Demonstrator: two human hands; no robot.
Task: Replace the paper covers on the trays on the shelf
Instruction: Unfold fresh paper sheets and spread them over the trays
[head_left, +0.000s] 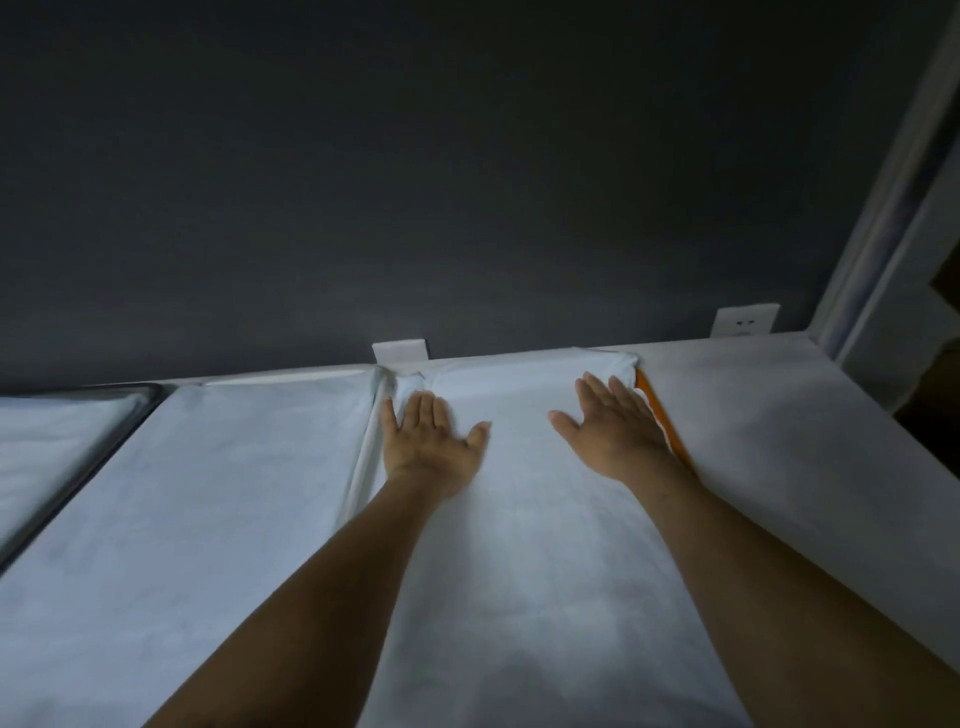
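The thin white paper cover (545, 545) lies over the orange-rimmed tray (668, 431) towards the right end of the white shelf (779, 415). The left hand (431, 441) and right hand (613, 431) press its far edge, fingers (621, 397) straight and slightly spread. Uneven pushing by the 2 hands could crease, tear or shift it.

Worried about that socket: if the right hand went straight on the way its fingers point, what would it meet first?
The right hand would probably meet the paper cover's folded far edge, then the dark wall behind. The socket sits off to the right.
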